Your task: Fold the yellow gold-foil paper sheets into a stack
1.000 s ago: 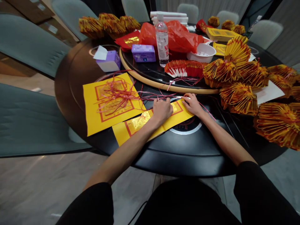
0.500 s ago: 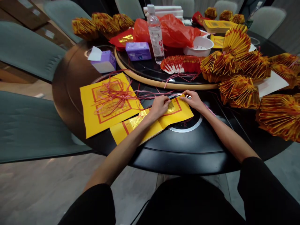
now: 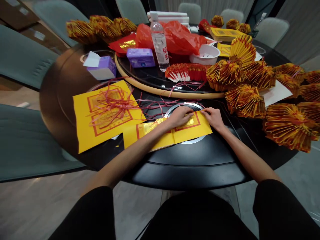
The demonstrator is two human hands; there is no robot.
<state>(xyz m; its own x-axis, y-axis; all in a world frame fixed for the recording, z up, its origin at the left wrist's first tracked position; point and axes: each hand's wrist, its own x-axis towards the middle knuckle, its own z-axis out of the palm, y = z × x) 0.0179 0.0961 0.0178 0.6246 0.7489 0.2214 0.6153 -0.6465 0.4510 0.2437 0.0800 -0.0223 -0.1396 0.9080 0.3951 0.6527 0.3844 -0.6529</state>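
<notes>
A stack of yellow joss paper (image 3: pixel 205 127), with red frames and gold foil squares, lies folded open near the table's front edge. My left hand (image 3: pixel 180 117) rests on its right half, fingers stretched over the foil square near the upper edge. At the top right corner my right hand (image 3: pixel 214 118) pinches the paper between thumb and fingers. A larger yellow sheet (image 3: pixel 83 133) sits to the left, with a tangle of pink-red ribbon strings (image 3: pixel 113 103) on top. Loose strings trail behind both hands.
Fan-folded paper bundles (image 3: pixel 291 125) crowd the right side. On the turntable (image 3: pixel 140 87) stand a plastic bottle (image 3: pixel 160 43), a purple tissue pack (image 3: pixel 140 58), a red plastic bag (image 3: pixel 175 38), a white basket (image 3: pixel 205 55) and red-white folded papers (image 3: pixel 186 72). Chairs surround the table.
The lifted right part of the paper now lies flatter. My left hand has flattened onto it, and my right hand has shifted slightly right with the corner. The view has shifted.
</notes>
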